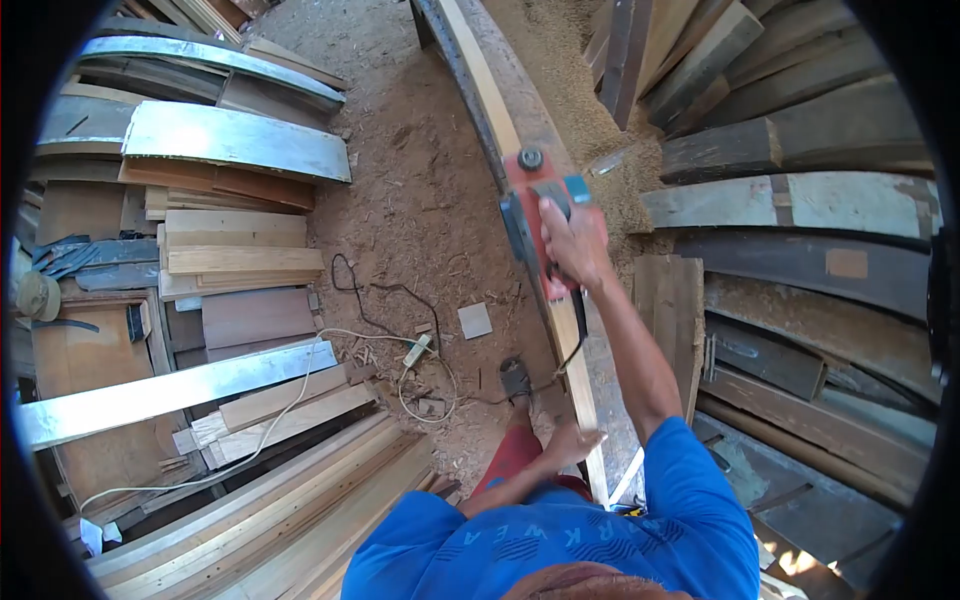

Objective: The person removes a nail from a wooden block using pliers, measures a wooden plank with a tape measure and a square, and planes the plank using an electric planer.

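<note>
My right hand (574, 242) is closed round the handle of a red electric planer (527, 172), which sits on top of a long, narrow wooden strip (578, 372). The strip lies lengthwise along a narrow workbench (515, 75) running away from my body. Close to my waist, my left hand (568, 444) grips the near part of the strip, its thumb side over the top; the other fingers are mostly hidden. A dark power cord (579, 325) leaves the planer's rear and hangs down beside the strip.
A power strip (416, 350) and looping cables lie on the dirt floor (420, 200) left of the bench, near my sandalled foot (515, 380). Stacked boards (240, 245) line the left side. Dark planks (800, 260) fill the right. Wood shavings (560, 50) cover ground beyond the bench.
</note>
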A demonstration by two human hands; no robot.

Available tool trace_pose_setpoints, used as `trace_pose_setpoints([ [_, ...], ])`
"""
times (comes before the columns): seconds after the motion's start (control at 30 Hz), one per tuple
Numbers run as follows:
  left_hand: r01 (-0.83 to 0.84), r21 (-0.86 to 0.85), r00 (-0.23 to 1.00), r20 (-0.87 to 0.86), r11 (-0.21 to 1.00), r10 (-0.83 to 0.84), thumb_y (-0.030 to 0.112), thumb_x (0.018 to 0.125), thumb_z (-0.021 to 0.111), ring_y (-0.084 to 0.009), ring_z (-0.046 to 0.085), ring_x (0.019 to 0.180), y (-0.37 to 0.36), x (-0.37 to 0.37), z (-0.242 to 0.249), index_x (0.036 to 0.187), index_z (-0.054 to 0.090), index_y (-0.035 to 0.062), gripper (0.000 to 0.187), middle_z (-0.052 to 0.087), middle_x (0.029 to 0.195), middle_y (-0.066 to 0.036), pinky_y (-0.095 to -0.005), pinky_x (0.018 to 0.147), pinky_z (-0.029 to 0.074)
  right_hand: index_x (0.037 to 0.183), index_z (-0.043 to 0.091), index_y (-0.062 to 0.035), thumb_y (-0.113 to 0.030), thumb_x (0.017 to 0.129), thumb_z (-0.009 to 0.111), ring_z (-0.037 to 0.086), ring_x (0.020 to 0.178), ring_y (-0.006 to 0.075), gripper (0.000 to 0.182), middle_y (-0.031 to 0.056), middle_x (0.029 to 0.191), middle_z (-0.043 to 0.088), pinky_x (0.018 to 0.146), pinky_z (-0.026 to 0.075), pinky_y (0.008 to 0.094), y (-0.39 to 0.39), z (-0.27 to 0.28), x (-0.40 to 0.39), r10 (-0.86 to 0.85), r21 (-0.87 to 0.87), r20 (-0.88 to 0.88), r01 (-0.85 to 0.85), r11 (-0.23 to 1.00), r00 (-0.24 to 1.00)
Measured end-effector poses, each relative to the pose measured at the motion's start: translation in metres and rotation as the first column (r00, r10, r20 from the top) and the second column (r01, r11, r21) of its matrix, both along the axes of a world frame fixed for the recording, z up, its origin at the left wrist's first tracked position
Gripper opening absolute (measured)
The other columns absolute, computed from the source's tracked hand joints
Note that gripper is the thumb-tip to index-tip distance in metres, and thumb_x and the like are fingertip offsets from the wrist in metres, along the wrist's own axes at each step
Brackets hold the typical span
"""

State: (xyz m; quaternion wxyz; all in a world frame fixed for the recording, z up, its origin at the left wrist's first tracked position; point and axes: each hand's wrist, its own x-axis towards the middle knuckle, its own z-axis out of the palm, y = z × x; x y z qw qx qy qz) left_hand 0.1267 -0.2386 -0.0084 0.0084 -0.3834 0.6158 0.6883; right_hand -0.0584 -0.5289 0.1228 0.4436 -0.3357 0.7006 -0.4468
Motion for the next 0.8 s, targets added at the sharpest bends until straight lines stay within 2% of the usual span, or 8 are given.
trace_pose_setpoints([
  [0.07, 0.030, 0.047, 0.997, 0.066, 0.998, -0.033, 0.037, 0.089, 0.074, -0.0402, 0.071, 0.098, -0.009, -0.002, 0.010, 0.119, 0.065, -0.0008, 0.050, 0.072, 0.106, -0.024, -0.0467, 0.086, 0.055, 0.082, 0.062, -0.0049, -0.043, 0.101, 0.055, 0.054, 0.051, 0.0106, 0.043, 0.0010, 0.062, 0.058, 0.049, 0.045, 0.0308, -0.056, 0.011, -0.009, 0.023, -0.114, -0.175, -0.043, 0.993, 0.984],
  [0.2, 0.011, 0.146, 0.992, 0.119, 0.989, -0.029, 0.044, 0.089, 0.073, -0.0493, 0.060, 0.119, 0.000, 0.002, -0.009, 0.155, -0.004, -0.0074, 0.114, 0.055, 0.130, -0.039, -0.0479, 0.102, 0.048, 0.086, 0.065, -0.0081, -0.045, 0.101, 0.056, 0.056, 0.054, 0.0107, 0.041, -0.0001, 0.064, 0.058, 0.052, 0.046, 0.0295, -0.173, 0.010, -0.036, 0.069, -0.084, -0.130, -0.080, 0.993, 0.989],
  [0.37, -0.014, 0.145, 0.991, 0.132, 0.989, -0.005, 0.046, 0.089, 0.073, -0.0513, 0.056, 0.123, -0.012, 0.000, 0.009, 0.154, -0.014, -0.0076, 0.121, 0.050, 0.135, -0.042, -0.0465, 0.105, 0.046, 0.103, 0.062, -0.0104, -0.041, 0.103, 0.055, 0.050, 0.054, 0.0060, 0.031, -0.0052, 0.073, 0.055, 0.048, 0.044, 0.0241, -0.237, -0.010, -0.063, 0.166, -0.248, 0.226, -0.108, 0.963, 0.960],
  [0.5, -0.032, 0.139, 0.993, 0.113, 0.990, 0.016, 0.045, 0.089, 0.073, -0.0503, 0.059, 0.120, -0.005, 0.001, 0.001, 0.154, -0.014, -0.0077, 0.121, 0.054, 0.131, -0.041, -0.0463, 0.104, 0.047, 0.086, 0.059, -0.0096, -0.044, 0.099, 0.060, 0.050, 0.050, 0.0088, 0.037, -0.0021, 0.067, 0.056, 0.047, 0.044, 0.0267, -0.173, -0.010, -0.054, 0.085, -0.209, 0.308, -0.019, 0.978, 0.948],
  [0.57, -0.010, 0.113, 0.995, 0.102, 0.994, -0.002, 0.044, 0.089, 0.073, -0.0493, 0.061, 0.117, -0.001, 0.002, -0.005, 0.154, -0.015, -0.0082, 0.121, 0.056, 0.129, -0.040, -0.0462, 0.103, 0.048, 0.095, 0.062, -0.0092, -0.039, 0.103, 0.057, 0.052, 0.055, 0.0081, 0.031, -0.0026, 0.069, 0.056, 0.047, 0.044, 0.0259, -0.111, -0.008, -0.039, 0.046, -0.139, 0.206, -0.018, 0.990, 0.978],
  [0.63, -0.044, 0.122, 0.994, 0.104, 0.992, 0.032, 0.044, 0.089, 0.073, -0.0482, 0.063, 0.114, -0.002, 0.002, 0.002, 0.155, -0.007, -0.0078, 0.116, 0.061, 0.123, -0.038, -0.0467, 0.100, 0.050, 0.077, 0.058, -0.0074, -0.032, 0.103, 0.054, 0.053, 0.050, 0.0086, 0.036, -0.0006, 0.061, 0.057, 0.044, 0.042, 0.0274, -0.030, 0.009, -0.021, 0.072, -0.074, 0.027, -0.070, 0.995, 0.997],
  [0.67, -0.065, 0.126, 0.993, 0.106, 0.990, 0.052, 0.044, 0.089, 0.073, -0.0477, 0.065, 0.112, -0.003, 0.002, 0.004, 0.155, -0.004, -0.0076, 0.114, 0.063, 0.121, -0.036, -0.0469, 0.099, 0.051, 0.081, 0.058, -0.0075, -0.027, 0.103, 0.051, 0.048, 0.045, 0.0084, 0.030, -0.0029, 0.058, 0.052, 0.042, 0.039, 0.0270, 0.011, -0.001, -0.014, 0.097, -0.131, -0.101, -0.110, 0.985, 0.990],
  [0.8, 0.031, 0.056, 0.995, 0.096, 0.998, -0.036, 0.044, 0.087, 0.075, -0.0469, 0.067, 0.106, 0.002, 0.002, -0.007, 0.152, 0.015, -0.0035, 0.100, 0.067, 0.113, -0.032, -0.0482, 0.093, 0.054, 0.105, 0.057, 0.0004, -0.029, 0.099, 0.056, 0.052, 0.061, 0.0129, 0.031, 0.0021, 0.070, 0.054, 0.057, 0.045, 0.0332, 0.145, 0.006, 0.018, 0.065, 0.056, 0.158, -0.075, 0.996, 0.985],
])
